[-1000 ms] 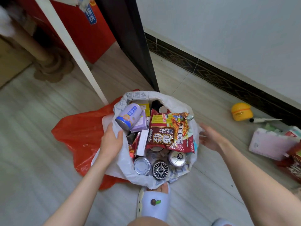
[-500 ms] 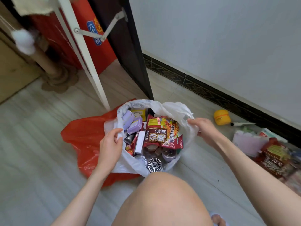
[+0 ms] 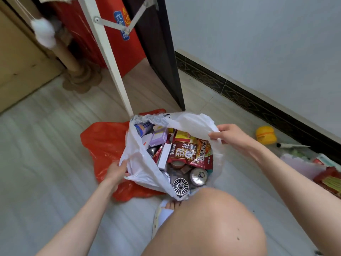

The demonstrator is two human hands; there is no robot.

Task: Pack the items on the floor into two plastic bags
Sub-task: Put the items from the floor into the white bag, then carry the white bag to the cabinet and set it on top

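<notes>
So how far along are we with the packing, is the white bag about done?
Done: the white bag looks nearly full, holding a noodle packet, cans and small boxes. In hand: the left hand and right hand each grip an edge of its mouth. Left: the red bag lies flat beneath it, seemingly unfilled, while a yellow container, a pen and packets remain on the floor at right.

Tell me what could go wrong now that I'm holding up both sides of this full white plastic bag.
The thin white plastic bag is crammed with metal cans and boxes, so it may tear where your left hand and right hand grip it. The red noodle packet lies on top and could slip out if the bag tips. The yellow round container and black marker pen remain on the floor, easily forgotten.
</notes>
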